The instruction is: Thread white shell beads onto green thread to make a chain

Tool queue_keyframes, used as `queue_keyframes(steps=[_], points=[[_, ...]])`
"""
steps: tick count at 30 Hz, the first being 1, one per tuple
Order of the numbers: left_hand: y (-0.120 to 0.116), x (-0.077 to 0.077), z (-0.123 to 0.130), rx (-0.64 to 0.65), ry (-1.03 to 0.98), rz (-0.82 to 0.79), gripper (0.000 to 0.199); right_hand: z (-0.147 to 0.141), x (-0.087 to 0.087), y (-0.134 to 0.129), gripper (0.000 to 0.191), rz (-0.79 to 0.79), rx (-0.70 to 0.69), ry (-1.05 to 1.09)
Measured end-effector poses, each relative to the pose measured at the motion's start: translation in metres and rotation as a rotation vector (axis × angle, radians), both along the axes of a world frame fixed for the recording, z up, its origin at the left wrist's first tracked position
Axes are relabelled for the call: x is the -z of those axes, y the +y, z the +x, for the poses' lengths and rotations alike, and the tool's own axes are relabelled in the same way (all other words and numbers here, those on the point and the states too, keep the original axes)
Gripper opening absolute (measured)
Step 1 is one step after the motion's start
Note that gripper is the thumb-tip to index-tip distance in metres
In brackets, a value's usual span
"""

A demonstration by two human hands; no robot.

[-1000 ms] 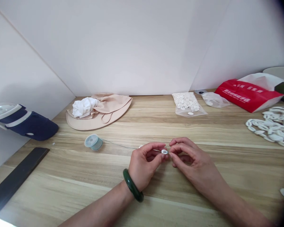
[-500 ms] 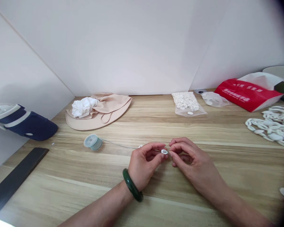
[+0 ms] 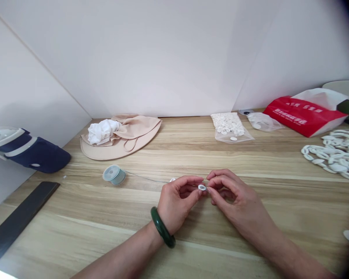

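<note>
My left hand [image 3: 178, 203] and my right hand [image 3: 232, 193] meet above the wooden tabletop [image 3: 75, 201], their fingertips pinching a small white oval link [image 3: 202, 187]. A fine grey thread [image 3: 145, 177] runs from a pale blue thread spool [image 3: 114, 174] towards that link. Another white piece [image 3: 172, 179] sits on the thread, partly hidden behind my left fingers. A dark green bangle [image 3: 162, 227] circles my left wrist.
White links lie heaped at right [image 3: 334, 155]. Behind stand a clear bag of links [image 3: 229, 127] and a red bag [image 3: 304, 116]. At left are a beige sun hat [image 3: 119, 141], a navy visor [image 3: 31, 155], and a dark flat strip [image 3: 20, 221].
The white link has turned slightly between my fingertips. The whole view has shifted a little; the hands otherwise hold their places.
</note>
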State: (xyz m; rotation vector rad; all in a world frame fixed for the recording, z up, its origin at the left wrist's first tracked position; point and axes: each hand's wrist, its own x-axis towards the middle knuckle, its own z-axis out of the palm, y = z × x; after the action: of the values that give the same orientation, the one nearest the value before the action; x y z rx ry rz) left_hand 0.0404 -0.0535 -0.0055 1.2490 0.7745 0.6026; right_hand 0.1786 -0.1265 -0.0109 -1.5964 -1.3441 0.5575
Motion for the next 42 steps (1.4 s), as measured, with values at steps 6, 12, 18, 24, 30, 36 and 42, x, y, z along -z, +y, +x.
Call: queue_keyframes(steps=[6,12,18,24,30,36,42], points=[[0.0003,0.001,0.0006,-0.023,-0.008,0.004,0.026,0.0,0.0005,-0.0017,0.011,0.018,-0.005,-0.019],[-0.0001,-0.0001,0.0007,-0.011,0.001,0.03,0.025,0.0003,0.0003,-0.0033,0.011,0.061,-0.012,-0.062],[0.0,-0.001,0.0012,-0.002,0.011,0.019,0.024,-0.0003,0.0015,-0.0024,0.01,0.062,-0.014,-0.061],[-0.0001,-0.0003,0.0006,0.008,0.014,0.019,0.024,-0.001,0.004,-0.0014,0.008,0.038,-0.009,-0.018],[-0.0001,0.001,0.0002,0.016,0.006,0.005,0.024,-0.0021,0.0048,-0.0004,0.009,0.038,-0.002,-0.03],[-0.0011,0.0005,0.0014,0.016,0.005,-0.004,0.022,-0.0023,0.0045,-0.0014,0.008,0.007,0.011,0.084],[0.0002,0.0012,0.0023,0.012,-0.008,-0.014,0.015,-0.0014,0.0013,0.0008,0.02,-0.227,0.074,0.535]])
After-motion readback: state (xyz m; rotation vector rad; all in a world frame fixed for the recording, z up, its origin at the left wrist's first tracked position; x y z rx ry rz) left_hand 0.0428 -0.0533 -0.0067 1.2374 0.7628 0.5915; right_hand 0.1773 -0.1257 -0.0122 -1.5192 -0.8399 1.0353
